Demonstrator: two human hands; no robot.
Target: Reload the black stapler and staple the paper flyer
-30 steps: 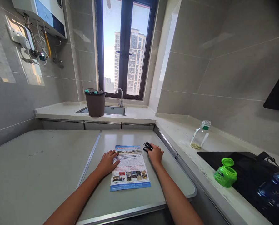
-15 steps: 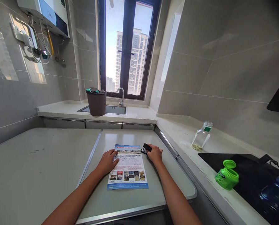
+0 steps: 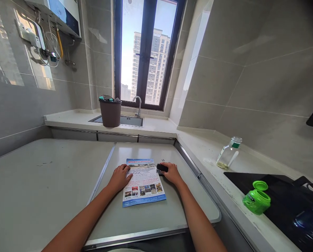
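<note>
A printed flyer [image 3: 144, 185] with a blue border lies flat on the grey table [image 3: 156, 217] before me. My left hand [image 3: 120, 177] rests on the flyer's left edge, fingers laid flat on the paper. My right hand [image 3: 170, 173] is closed around a small black stapler [image 3: 162, 168], which sits over the flyer's upper right edge.
A brown bin [image 3: 110, 111] stands by the sink [image 3: 127, 120] under the window. On the right counter are a glass bottle [image 3: 228, 153], a green jar [image 3: 257, 198] and a black hob [image 3: 279, 196]. A second grey tabletop [image 3: 40, 182] adjoins on the left.
My right hand has slid the stapler leftward from beside the flyer onto its upper right edge. The left hand stays on the paper. The camera has tilted slightly.
</note>
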